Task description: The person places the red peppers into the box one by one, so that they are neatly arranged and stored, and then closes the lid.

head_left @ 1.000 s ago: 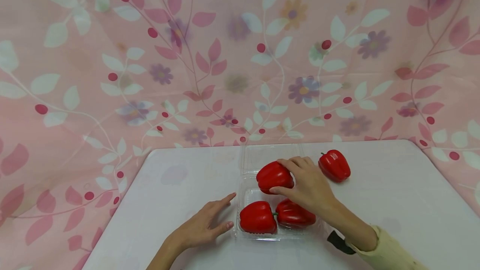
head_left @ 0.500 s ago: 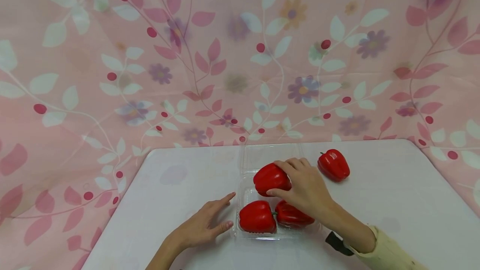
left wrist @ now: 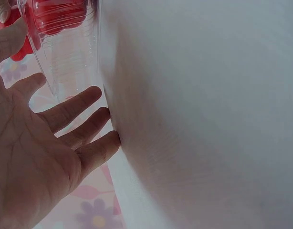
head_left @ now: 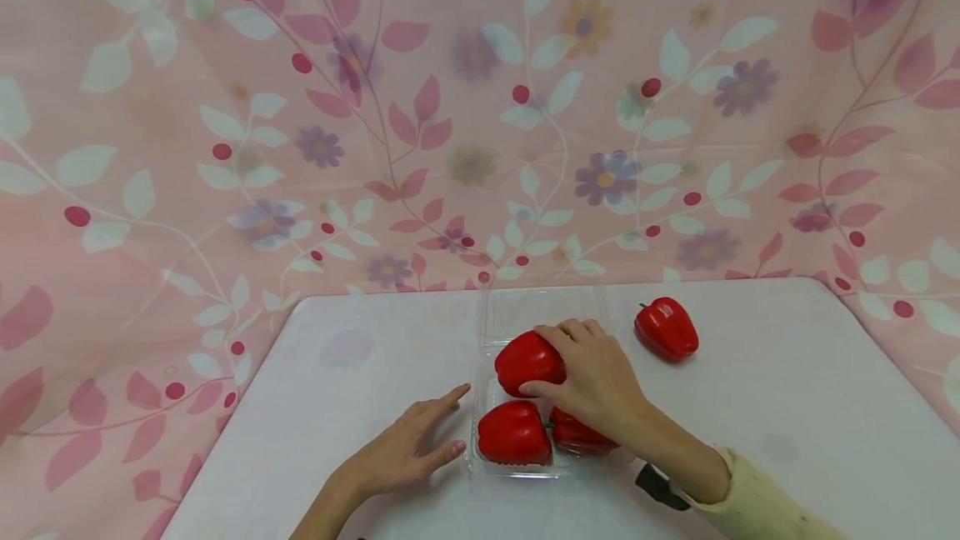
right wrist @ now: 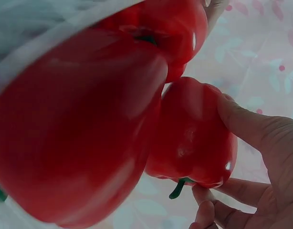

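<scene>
My right hand (head_left: 596, 377) grips a red bell pepper (head_left: 529, 363) over the back left part of a clear plastic clamshell box (head_left: 517, 476). In the right wrist view, thumb and fingers hold this pepper (right wrist: 192, 133) from opposite sides, its green stem showing. Two more red peppers lie in the front of the box: a left one (head_left: 514, 433) and a right one (head_left: 577, 433), partly hidden by my right hand. My left hand (head_left: 401, 448) rests beside the box's left side, fingers spread and holding nothing; in the left wrist view its fingertips meet the white tabletop.
Another red bell pepper (head_left: 667, 329) lies on the white table (head_left: 780, 390), right of the box. The box's clear lid (head_left: 543, 311) lies folded back behind it. A pink floral cloth (head_left: 480, 107) hangs behind the table.
My right hand has moved left and slightly toward me with the gripped pepper, covering more of the front right pepper. My left hand has stayed in place.
</scene>
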`<state>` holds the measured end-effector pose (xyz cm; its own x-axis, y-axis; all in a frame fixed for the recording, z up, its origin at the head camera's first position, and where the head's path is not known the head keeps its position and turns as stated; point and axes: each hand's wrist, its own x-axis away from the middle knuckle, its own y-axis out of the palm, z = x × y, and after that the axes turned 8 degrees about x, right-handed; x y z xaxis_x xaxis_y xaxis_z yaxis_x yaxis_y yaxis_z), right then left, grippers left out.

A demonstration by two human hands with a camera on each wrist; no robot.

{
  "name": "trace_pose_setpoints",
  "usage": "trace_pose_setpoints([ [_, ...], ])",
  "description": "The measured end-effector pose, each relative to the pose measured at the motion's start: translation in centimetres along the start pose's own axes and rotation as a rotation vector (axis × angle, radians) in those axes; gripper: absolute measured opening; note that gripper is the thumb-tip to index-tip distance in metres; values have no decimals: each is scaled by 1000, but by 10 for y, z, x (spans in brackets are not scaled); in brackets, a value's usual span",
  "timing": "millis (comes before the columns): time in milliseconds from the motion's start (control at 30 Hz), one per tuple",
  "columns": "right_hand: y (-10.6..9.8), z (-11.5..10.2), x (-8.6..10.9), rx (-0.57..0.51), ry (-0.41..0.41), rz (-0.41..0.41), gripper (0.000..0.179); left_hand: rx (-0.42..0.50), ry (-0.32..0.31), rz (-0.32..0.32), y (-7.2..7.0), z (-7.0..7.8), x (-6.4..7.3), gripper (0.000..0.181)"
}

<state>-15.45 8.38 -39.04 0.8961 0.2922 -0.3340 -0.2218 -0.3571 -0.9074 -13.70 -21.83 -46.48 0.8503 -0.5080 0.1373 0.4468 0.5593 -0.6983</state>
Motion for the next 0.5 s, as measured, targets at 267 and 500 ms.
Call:
trace_pose_setpoints([
  [267,7,-11,0,36,13,4,76,11,4,0,0,0,0,75],
  [500,11,-18,2,53,21,34,76,8,5,0,0,0,0,75],
])
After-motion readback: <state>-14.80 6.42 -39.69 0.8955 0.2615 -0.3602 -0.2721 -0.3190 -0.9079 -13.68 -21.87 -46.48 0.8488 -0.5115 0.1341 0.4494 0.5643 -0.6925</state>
